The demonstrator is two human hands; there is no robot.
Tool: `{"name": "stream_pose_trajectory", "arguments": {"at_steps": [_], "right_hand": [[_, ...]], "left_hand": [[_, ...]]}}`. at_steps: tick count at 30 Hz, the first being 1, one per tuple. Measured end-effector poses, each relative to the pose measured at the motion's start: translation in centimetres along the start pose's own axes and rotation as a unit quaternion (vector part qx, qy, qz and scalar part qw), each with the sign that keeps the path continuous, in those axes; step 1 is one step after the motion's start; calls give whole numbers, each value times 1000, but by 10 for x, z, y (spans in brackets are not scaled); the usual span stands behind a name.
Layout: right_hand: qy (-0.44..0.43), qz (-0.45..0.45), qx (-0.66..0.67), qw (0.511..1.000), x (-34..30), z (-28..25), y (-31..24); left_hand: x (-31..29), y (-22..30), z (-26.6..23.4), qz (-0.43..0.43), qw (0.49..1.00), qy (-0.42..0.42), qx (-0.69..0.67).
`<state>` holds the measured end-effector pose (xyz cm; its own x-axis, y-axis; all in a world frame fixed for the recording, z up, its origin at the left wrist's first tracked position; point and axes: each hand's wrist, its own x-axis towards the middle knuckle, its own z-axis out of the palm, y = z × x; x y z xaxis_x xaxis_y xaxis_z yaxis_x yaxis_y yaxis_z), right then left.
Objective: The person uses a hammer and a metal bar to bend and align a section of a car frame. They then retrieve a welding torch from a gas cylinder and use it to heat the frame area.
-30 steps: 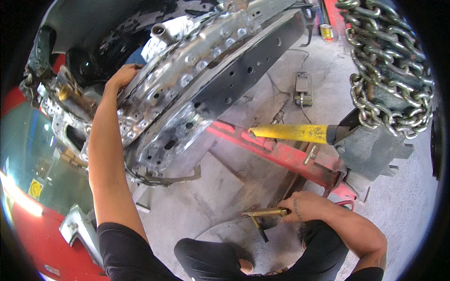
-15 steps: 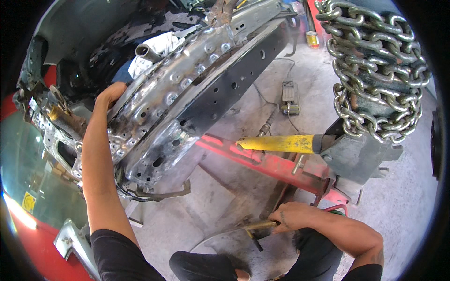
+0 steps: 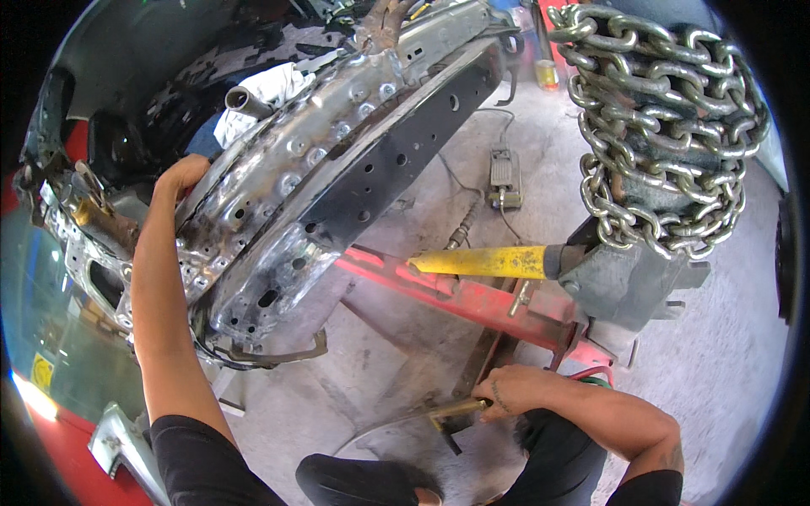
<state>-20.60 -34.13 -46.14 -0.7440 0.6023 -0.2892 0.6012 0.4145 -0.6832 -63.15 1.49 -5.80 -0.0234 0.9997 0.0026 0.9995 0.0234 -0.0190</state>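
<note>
On the left, my left hand (image 3: 184,173) is closed at the far edge of a bare-metal car body rail (image 3: 266,181), its fingertips hidden. What it holds, if anything, I cannot make out; a bit of red shows under the palm. A black, hole-punched beam (image 3: 375,173) runs along the near side of the rail. Low and right of centre, my right hand (image 3: 504,390) is wrapped round the end of a brass-coloured gun-like tool (image 3: 460,408) with a black lever. From the tool a thin, pale tube (image 3: 371,433) curves left toward my knee.
A red pulling arm (image 3: 472,305) with a yellow cylinder (image 3: 485,261) crosses the floor ahead of my right hand. Heavy chain (image 3: 666,126) wraps a post at the right. Beyond lies a foot pedal (image 3: 504,179). White cloth (image 3: 291,84) and a pipe (image 3: 245,101) rest behind the rail.
The whole view has shifted slightly, so the scene sits further left. Both hands keep their places, the left at the rail and the right round the gun-like tool.
</note>
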Motion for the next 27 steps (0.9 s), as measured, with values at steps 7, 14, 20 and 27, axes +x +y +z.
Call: {"name": "stream_pose_trajectory", "arguments": {"at_steps": [7, 14, 20, 27], "right_hand": [[5, 19, -2, 1000, -9, -6, 2], [-24, 25, 4, 999, -2, -10, -4], [15, -29, -5, 999, 3, 1, 7], [-13, -15, -13, 1000, 1, -6, 1]], "left_hand": [[-22, 42, 4, -21, 998, 7, 62], [30, -15, 5, 5, 991, -2, 135], [45, -49, 2, -42, 993, -39, 99], [12, -31, 4, -73, 997, 9, 15]]}}
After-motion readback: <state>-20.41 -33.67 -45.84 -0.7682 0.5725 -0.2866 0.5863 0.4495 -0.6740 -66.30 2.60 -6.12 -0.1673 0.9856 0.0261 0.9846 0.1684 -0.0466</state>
